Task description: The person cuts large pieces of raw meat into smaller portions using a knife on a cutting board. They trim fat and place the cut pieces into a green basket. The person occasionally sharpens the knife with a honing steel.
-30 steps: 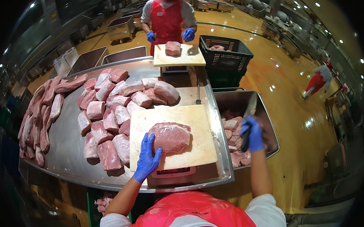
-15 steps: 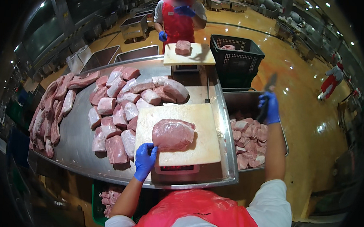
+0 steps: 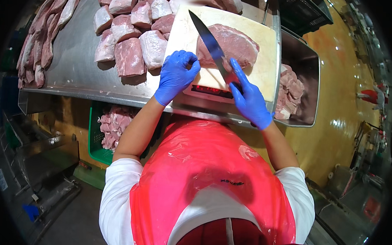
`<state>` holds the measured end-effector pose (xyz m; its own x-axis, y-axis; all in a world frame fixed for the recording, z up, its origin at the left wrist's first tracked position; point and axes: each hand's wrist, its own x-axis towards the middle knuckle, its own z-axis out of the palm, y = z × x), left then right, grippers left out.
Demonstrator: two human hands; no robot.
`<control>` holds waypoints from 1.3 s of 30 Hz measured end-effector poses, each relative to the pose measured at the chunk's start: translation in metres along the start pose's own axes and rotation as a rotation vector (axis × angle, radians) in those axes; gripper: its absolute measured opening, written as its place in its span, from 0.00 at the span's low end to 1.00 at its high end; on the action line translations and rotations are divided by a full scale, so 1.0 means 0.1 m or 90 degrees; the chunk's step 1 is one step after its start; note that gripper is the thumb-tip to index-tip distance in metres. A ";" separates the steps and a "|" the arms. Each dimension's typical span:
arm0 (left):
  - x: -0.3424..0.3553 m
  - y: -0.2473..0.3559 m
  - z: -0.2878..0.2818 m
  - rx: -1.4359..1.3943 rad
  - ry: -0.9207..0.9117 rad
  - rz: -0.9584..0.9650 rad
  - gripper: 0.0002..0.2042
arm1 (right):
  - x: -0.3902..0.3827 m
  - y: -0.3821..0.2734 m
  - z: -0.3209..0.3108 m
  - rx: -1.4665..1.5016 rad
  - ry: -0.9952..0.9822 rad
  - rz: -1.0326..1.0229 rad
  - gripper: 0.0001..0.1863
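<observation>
The right hand's fingers [image 3: 236,71] are wrapping around the handle of a long-bladed knife [image 3: 212,48], its blade slanting over the pork block. The left hand [image 3: 176,77] is curling its fingers narrowly toward the thumb just beside the block's near left end; I cannot tell whether they are meeting or pinching anything.

The pork block [image 3: 239,45] is lying flat on a pale cutting board [image 3: 265,79]. It is looking hefty, soft yet dense, probably slippery where its surface is shining; a flattened palm on its broad top or a spread grip across its sides, clear of the blade, would suit.

Beneath the board's near edge a scale's red display [image 3: 212,92] is glowing. More pork blocks [image 3: 129,57] are lying leftward on the metal table [image 3: 73,71].
</observation>
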<state>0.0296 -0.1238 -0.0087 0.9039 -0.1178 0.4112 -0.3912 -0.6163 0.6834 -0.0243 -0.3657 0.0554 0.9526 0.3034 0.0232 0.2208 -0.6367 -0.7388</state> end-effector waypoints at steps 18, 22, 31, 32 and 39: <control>0.21 0.00 -0.29 0.027 -0.058 0.099 0.16 | -1.02 -0.46 -0.36 -0.199 -0.041 0.142 0.41; 0.13 0.03 -0.21 0.034 -0.144 0.110 0.12 | -0.45 -0.37 -0.04 -0.099 0.069 0.022 0.41; 0.15 -0.38 -0.21 -0.064 -0.192 0.184 0.10 | -0.38 -0.74 0.28 -0.328 -0.115 0.150 0.45; 0.14 -0.44 -0.21 -0.080 -0.197 0.176 0.10 | -0.48 -0.87 0.23 -0.355 -0.163 0.205 0.45; 0.27 -0.43 -0.65 -0.225 -0.324 0.203 0.08 | 0.95 -0.75 0.77 -0.289 0.018 0.090 0.41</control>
<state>0.0600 -0.0501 0.0119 0.6700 -0.6551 0.3492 -0.6059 -0.2109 0.7670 0.0329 -0.2341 0.0613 0.9838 0.1761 -0.0342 0.1514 -0.9176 -0.3674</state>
